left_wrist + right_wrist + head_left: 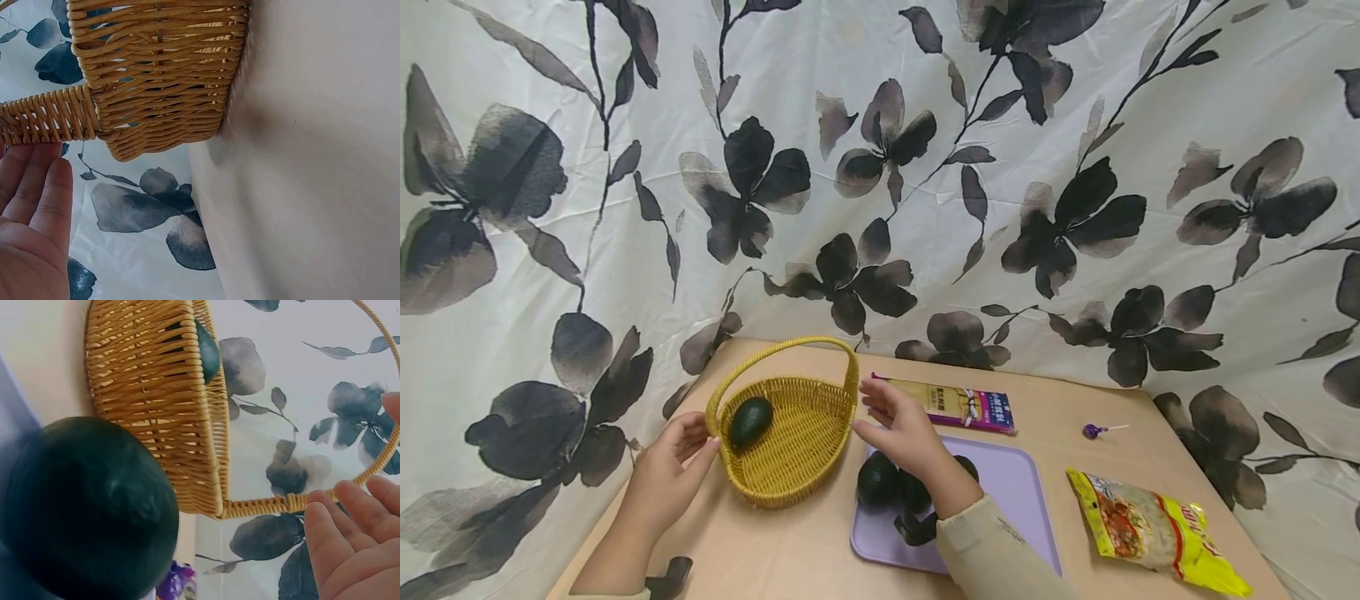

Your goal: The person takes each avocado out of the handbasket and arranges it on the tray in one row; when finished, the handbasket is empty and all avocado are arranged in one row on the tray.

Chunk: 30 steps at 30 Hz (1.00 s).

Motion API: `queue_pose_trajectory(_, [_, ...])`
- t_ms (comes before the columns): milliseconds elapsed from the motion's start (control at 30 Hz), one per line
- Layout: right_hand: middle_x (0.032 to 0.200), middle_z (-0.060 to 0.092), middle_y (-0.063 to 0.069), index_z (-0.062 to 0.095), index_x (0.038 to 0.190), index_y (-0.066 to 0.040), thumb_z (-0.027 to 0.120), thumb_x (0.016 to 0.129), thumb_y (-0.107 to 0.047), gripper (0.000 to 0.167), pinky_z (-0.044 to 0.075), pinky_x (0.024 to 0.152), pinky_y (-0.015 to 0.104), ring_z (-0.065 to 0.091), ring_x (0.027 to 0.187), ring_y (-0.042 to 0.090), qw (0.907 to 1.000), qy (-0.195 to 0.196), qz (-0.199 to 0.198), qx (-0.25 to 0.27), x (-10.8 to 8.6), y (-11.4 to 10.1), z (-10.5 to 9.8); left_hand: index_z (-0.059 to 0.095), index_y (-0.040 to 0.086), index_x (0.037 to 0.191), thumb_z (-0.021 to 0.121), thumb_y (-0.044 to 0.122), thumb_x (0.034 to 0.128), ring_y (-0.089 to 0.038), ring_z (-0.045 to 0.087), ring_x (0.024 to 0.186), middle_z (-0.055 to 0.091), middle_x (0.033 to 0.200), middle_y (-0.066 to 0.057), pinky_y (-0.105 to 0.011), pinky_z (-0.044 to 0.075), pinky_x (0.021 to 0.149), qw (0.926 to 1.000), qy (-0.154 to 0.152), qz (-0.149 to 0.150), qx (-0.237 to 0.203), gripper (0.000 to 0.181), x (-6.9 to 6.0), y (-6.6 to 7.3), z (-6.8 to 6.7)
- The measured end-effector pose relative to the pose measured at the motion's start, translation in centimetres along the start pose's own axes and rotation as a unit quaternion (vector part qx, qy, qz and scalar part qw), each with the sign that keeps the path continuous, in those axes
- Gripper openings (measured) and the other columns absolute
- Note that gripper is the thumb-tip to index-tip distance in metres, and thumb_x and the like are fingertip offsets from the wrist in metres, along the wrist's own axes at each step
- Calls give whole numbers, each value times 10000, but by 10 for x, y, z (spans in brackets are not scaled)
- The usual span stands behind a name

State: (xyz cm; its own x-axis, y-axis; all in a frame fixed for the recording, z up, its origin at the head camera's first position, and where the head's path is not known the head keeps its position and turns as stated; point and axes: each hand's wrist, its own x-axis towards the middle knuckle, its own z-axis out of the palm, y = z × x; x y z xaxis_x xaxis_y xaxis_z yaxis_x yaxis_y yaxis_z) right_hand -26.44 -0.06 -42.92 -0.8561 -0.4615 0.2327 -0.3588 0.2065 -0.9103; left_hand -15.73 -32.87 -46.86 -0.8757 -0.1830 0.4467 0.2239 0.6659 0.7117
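On either side of the rounded yellow wicker basket [797, 450], your left hand [667, 475] touches its handle with extended fingers; your right hand [904, 429] is relaxed near the other handle end, contact unclear. One dark-green oval fruit [751, 421] lies inside the basket; rightward, a lavender rectangular tray [1009, 500] bears similar fruits [877, 481].

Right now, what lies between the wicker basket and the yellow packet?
Head view: between basket and packet lies the lilac tray holding dark avocados, partly hidden by the right sleeve.
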Motion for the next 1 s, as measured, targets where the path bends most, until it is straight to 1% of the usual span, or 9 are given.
queue_pose_trajectory(67, [1480,560,164,513,1469,-69,786,919,-170,622,446,1176,460,550,1364,333,10000,-45,35,-8,3,1,4,544,6,1330,717,121,974,-96,641,1164,683,1245,-183,49,411,947,10000,-35,-60,37,412,0,0,-1])
queue_pose_trajectory(133, [1463,578,137,525,1459,-81,791,918,-183,611,447,1177,457,556,1358,327,10000,-62,69,-33,6,2,9,540,13,1342,720,131,974,-280,653,1188,676,1267,-183,52,405,947,9999,-71,-98,68,426,-1,0,-1])
queue_pose_trajectory(167, [1455,587,121,533,1451,-90,794,915,-189,604,447,1177,455,560,1355,320,9999,-65,94,-24,8,3,11,537,14,1347,720,134,975,-348,646,1193,673,1276,-183,51,404,949,9999,-83,-104,79,432,0,-1,-1])
queue_pose_trajectory(233, [1442,597,100,537,1446,-93,795,914,-194,601,451,1176,456,564,1351,312,9999,-87,126,-5,11,3,15,535,14,1350,720,136,975,-394,641,1201,671,1284,-187,48,405,951,9999,-100,-92,89,435,-1,-1,-1])
queue_pose_trajectory(400, [1449,586,115,530,1450,-65,787,919,-191,604,467,1164,478,568,1342,328,9997,-193,156,45,19,6,27,549,30,1337,735,141,965,-339,664,1182,685,1268,-167,38,425,942,9997,-84,-51,203,430,0,-4,-1])
queue_pose_trajectory(567, [1460,586,65,527,1471,-123,790,916,-279,634,500,1142,451,579,1340,285,9988,-303,256,-292,27,6,36,567,43,1327,760,136,945,-267,675,1153,699,1250,-134,34,428,942,9996,-17,62,280,438,1,-5,0])
queue_pose_trajectory(700, [1458,593,70,532,1467,-163,784,913,-320,628,505,1143,435,585,1334,274,9974,-408,191,-558,34,5,44,566,36,1324,762,108,937,-326,680,1152,700,1247,-149,56,398,938,9994,23,126,320,440,2,-4,1])
queue_pose_trajectory(867, [1481,574,100,511,1483,-116,780,921,-296,649,500,1148,422,587,1332,263,9969,-563,214,-506,41,1,56,567,36,1321,761,103,936,-338,685,1154,705,1238,-159,68,380,935,9993,-9,110,362,436,1,-3,1])
queue_pose_trajectory(1000, [1489,572,58,500,1495,-108,782,918,-305,672,505,1143,386,591,1327,222,9960,-620,300,-572,46,-2,65,567,30,1318,757,113,942,-345,685,1150,707,1233,-159,66,383,940,9992,-1,129,366,429,0,-3,1])
